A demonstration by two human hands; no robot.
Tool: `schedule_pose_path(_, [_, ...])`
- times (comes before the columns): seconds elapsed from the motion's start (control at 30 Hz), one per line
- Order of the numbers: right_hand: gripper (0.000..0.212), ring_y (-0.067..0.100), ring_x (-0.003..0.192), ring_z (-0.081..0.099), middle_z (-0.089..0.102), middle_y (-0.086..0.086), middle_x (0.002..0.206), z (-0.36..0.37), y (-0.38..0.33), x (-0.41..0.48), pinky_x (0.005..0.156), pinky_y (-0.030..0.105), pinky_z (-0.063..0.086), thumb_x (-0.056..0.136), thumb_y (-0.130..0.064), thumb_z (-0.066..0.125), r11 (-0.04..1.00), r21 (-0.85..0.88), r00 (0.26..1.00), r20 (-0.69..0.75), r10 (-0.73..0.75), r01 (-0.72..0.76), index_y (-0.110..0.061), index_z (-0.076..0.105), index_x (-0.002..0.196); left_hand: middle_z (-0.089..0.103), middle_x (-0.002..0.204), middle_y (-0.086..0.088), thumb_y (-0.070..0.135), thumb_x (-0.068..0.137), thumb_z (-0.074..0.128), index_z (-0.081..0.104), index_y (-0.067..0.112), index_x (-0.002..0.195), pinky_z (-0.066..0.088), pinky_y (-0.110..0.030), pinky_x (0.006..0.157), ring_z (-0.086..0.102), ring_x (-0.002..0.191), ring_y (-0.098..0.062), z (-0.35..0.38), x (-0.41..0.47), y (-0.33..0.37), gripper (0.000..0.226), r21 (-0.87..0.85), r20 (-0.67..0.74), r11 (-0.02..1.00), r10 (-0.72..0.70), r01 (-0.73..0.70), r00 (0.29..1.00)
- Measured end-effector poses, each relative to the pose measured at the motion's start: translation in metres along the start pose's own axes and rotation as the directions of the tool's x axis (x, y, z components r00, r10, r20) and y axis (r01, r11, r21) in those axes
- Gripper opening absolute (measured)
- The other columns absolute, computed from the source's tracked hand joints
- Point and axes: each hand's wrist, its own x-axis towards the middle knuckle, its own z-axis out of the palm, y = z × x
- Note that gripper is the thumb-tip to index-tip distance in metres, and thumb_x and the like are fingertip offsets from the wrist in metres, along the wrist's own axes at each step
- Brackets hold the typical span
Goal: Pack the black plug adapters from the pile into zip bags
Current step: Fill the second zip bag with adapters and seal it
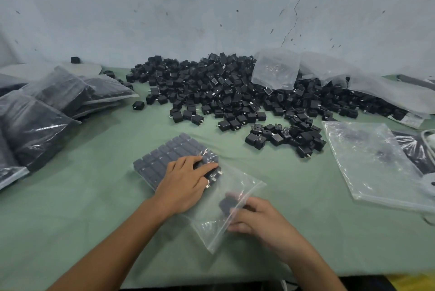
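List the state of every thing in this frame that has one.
Zip bag: mouth open, partly filled.
Packed adapters: in neat rows inside it.
Left hand: flat, pressing on the rows.
Right hand: holding one adapter at the bag's mouth.
Pile: loose, unpacked.
Filled bags: stacked at left.
Spare bag: lying flat, looks empty.

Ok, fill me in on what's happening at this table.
A person is mid-pack. The left hand presses on the rows of adapters already inside a clear zip bag; the right hand grips one more adapter at its open end. The loose pile lies behind, filled bags to the left.
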Motion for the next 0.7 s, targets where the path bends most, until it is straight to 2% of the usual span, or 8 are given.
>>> schedule_pose_path(0.1, [0.023, 0.028, 0.091, 0.073, 0.074, 0.013, 0.101, 0.025, -0.001, 0.026, 0.073, 0.030, 0.061, 0.093, 0.005, 0.060, 0.938, 0.343, 0.988, -0.152, 0.012, 0.041, -0.003, 0.064, 0.115, 0.031, 0.155, 0.006, 0.038, 0.100, 0.024, 0.027, 0.053, 0.150, 0.009, -0.036, 0.117, 0.020, 0.140, -0.013, -0.001, 0.000, 0.000, 0.052, -0.008, 0.009, 1.000, 0.003, -0.003, 1.000])
schedule_pose_path(0.17, [0.023, 0.029, 0.089, 0.072, 0.074, 0.017, 0.100, 0.033, -0.002, 0.040, 0.079, 0.034, 0.062, 0.093, 0.002, 0.061, 0.891, 0.422, 0.965, -0.255, -0.059, 0.166, -0.001, 0.064, 0.115, 0.032, 0.154, 0.006, 0.040, 0.099, 0.022, 0.026, 0.053, 0.150, 0.009, -0.036, 0.117, 0.021, 0.140, -0.013, -0.001, 0.000, -0.001, 0.052, -0.006, 0.010, 1.000, 0.001, -0.001, 1.000])
schedule_pose_path(0.2, [0.021, 0.029, 0.089, 0.071, 0.073, 0.019, 0.101, 0.037, -0.003, 0.046, 0.082, 0.037, 0.061, 0.093, 0.000, 0.062, 0.907, 0.356, 0.945, -0.305, -0.116, 0.226, -0.003, 0.067, 0.114, 0.032, 0.154, 0.005, 0.040, 0.098, 0.020, 0.026, 0.053, 0.150, 0.010, -0.036, 0.117, 0.021, 0.140, -0.013, -0.001, 0.001, -0.001, 0.053, -0.005, 0.007, 1.000, 0.001, -0.001, 1.000])
schedule_pose_path(0.27, [0.017, 0.028, 0.089, 0.072, 0.076, 0.010, 0.097, 0.040, 0.001, 0.055, 0.082, 0.042, 0.060, 0.093, -0.011, 0.066, 0.966, 0.038, 0.882, -0.417, -0.218, 0.257, -0.019, 0.074, 0.105, 0.033, 0.154, 0.005, 0.042, 0.097, 0.018, 0.027, 0.052, 0.150, 0.010, -0.037, 0.117, 0.022, 0.140, -0.013, -0.001, 0.001, -0.002, 0.055, -0.001, -0.002, 1.000, 0.002, -0.002, 1.000])
schedule_pose_path(0.37, [0.014, 0.006, 0.081, 0.071, 0.073, -0.012, 0.087, 0.040, 0.008, 0.062, 0.076, 0.033, 0.059, 0.088, -0.027, 0.070, 0.926, -0.328, 0.792, -0.507, -0.340, 0.188, -0.038, 0.070, 0.097, 0.034, 0.153, 0.005, 0.044, 0.095, 0.015, 0.028, 0.052, 0.149, 0.011, -0.037, 0.117, 0.023, 0.139, -0.013, 0.002, 0.001, -0.003, 0.056, -0.005, -0.009, 1.000, 0.003, -0.003, 1.000])
schedule_pose_path(0.57, [0.010, -0.010, 0.077, 0.061, 0.066, -0.026, 0.087, 0.041, 0.017, 0.065, 0.067, 0.007, 0.045, 0.087, -0.050, 0.066, 0.827, -0.543, 0.724, -0.511, -0.464, 0.147, -0.046, 0.062, 0.095, 0.035, 0.153, 0.005, 0.048, 0.090, 0.010, 0.031, 0.052, 0.147, 0.011, -0.035, 0.116, 0.023, 0.138, -0.013, 0.003, 0.001, -0.004, 0.062, -0.020, -0.029, 1.000, 0.009, -0.010, 1.000])
schedule_pose_path(0.63, [0.007, -0.013, 0.076, 0.059, 0.064, -0.028, 0.084, 0.041, 0.017, 0.067, 0.063, 0.004, 0.041, 0.088, -0.048, 0.065, 0.827, -0.545, 0.701, -0.538, -0.469, 0.136, -0.045, 0.061, 0.092, 0.035, 0.153, 0.005, 0.047, 0.090, 0.011, 0.032, 0.051, 0.147, 0.012, -0.036, 0.116, 0.024, 0.138, -0.013, 0.003, 0.000, -0.004, 0.061, -0.021, -0.028, 1.000, 0.011, -0.012, 1.000])
schedule_pose_path(0.7, [0.008, -0.005, 0.068, 0.060, 0.065, -0.017, 0.074, 0.041, 0.016, 0.070, 0.055, 0.007, 0.039, 0.090, -0.046, 0.065, 0.821, -0.566, 0.690, -0.562, -0.456, 0.081, -0.039, 0.060, 0.089, 0.035, 0.153, 0.005, 0.047, 0.090, 0.011, 0.033, 0.052, 0.146, 0.012, -0.036, 0.116, 0.024, 0.138, -0.013, 0.002, 0.000, -0.003, 0.061, -0.027, -0.031, 1.000, 0.010, -0.011, 0.999])
